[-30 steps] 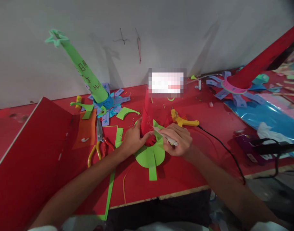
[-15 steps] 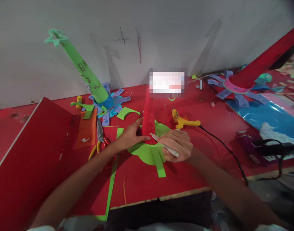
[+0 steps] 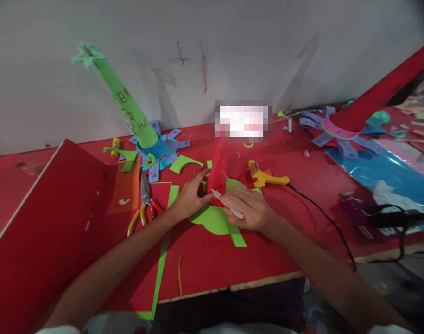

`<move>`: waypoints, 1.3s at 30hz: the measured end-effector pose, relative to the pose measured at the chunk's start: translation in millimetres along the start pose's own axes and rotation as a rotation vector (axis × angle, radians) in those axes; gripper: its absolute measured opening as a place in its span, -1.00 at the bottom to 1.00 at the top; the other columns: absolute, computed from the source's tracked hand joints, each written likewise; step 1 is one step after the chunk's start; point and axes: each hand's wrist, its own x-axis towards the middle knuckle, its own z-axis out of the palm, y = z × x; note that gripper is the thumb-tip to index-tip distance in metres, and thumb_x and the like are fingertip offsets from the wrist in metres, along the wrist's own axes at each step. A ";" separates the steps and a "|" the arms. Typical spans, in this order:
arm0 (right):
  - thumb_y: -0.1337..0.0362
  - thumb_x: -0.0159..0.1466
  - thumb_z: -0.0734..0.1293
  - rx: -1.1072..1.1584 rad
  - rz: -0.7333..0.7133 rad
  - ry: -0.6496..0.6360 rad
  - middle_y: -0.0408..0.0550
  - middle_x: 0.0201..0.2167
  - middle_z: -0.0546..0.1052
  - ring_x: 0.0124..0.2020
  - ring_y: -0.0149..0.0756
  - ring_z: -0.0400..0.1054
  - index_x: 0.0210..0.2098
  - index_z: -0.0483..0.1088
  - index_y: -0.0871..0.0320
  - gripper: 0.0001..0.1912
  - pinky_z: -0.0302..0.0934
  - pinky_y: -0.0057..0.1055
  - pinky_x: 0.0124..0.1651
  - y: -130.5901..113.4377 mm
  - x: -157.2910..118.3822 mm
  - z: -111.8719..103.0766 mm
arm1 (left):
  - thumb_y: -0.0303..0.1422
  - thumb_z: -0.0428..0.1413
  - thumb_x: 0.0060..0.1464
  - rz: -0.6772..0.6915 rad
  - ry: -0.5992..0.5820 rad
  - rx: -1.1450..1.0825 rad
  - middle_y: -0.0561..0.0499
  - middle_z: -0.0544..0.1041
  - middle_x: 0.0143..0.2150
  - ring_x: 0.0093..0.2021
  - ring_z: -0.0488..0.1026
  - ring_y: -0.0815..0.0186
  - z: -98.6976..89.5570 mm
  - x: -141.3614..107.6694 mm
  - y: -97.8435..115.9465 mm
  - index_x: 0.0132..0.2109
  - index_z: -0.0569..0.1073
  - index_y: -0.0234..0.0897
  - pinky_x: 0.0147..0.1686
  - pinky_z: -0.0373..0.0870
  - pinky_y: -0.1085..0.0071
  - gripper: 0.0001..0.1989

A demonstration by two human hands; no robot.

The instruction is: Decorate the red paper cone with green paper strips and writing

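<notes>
A red paper cone (image 3: 217,174) stands on a green petal-shaped paper base (image 3: 213,221), leaning slightly. My left hand (image 3: 191,197) curves round the cone's lower left side, thumb in front and forefinger behind, holding it. In my right hand (image 3: 251,208) is a slim white pen (image 3: 231,207), its tip against or very close to the front of the cone's foot. A green paper strip (image 3: 237,237) sticks out of the base towards me, under the right hand. Part of the base is hidden behind my hands.
A yellow glue gun (image 3: 269,178) lies right of the cone, its black cord trailing to the table edge. Scissors (image 3: 145,192) and pliers lie left, beside stacked red and green sheets (image 3: 137,278). A green paper tower (image 3: 128,109) stands back left; a red one (image 3: 375,97) leans right.
The cone has tilted and its base has turned a little, the green strip swinging right. My right hand and the pen have shifted slightly left.
</notes>
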 end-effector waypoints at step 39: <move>0.38 0.36 0.23 -0.025 0.092 -0.001 0.02 -0.33 0.60 -0.30 -0.19 0.48 0.10 0.47 0.20 -0.64 0.45 -0.24 -0.21 5.9 -4.2 -2.9 | 0.00 0.28 0.10 -0.028 -0.007 -0.032 -0.20 0.55 0.15 0.01 0.56 0.10 1.1 0.6 1.0 0.37 0.25 -0.24 -0.01 0.47 0.19 -0.19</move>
